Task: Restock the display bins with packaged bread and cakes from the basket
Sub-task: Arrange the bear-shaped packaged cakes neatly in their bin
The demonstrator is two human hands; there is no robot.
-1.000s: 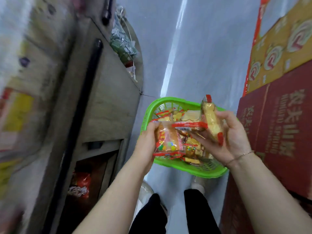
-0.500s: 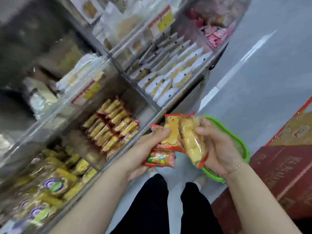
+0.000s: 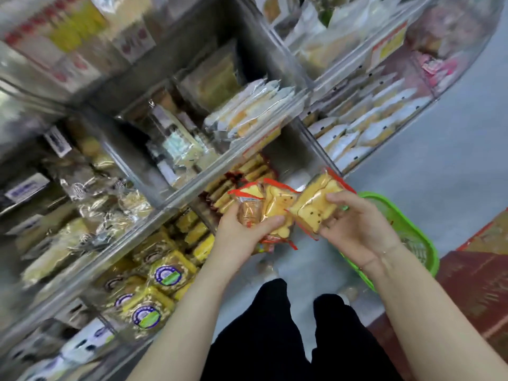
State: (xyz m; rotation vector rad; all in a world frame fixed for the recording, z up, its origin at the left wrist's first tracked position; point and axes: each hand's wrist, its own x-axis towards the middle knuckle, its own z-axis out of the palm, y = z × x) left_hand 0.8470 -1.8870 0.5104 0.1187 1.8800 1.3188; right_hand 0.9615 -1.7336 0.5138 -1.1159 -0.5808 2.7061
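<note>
My left hand (image 3: 242,237) grips a small bunch of red-edged cake packets (image 3: 264,207), thumb across a bear-shaped one. My right hand (image 3: 354,229) holds another bear-shaped cake packet (image 3: 313,204) just to their right. Both sit in front of a clear display bin (image 3: 305,149) that holds matching red-edged packets (image 3: 242,177). The green plastic basket (image 3: 412,237) lies on the floor behind my right wrist, mostly hidden by my arm.
Clear shelving bins fill the left and top. One holds white-wrapped cakes (image 3: 365,122), another yellow labelled packets (image 3: 162,276), another sandwich slices (image 3: 253,111). Red cartons (image 3: 478,287) stand at the right. Grey floor (image 3: 439,149) lies between. My black-clad legs are below.
My view has swung from the basket on the floor up to the shelves. Both hands have lifted their packets out of the basket and brought them up to the bin with red-edged packets.
</note>
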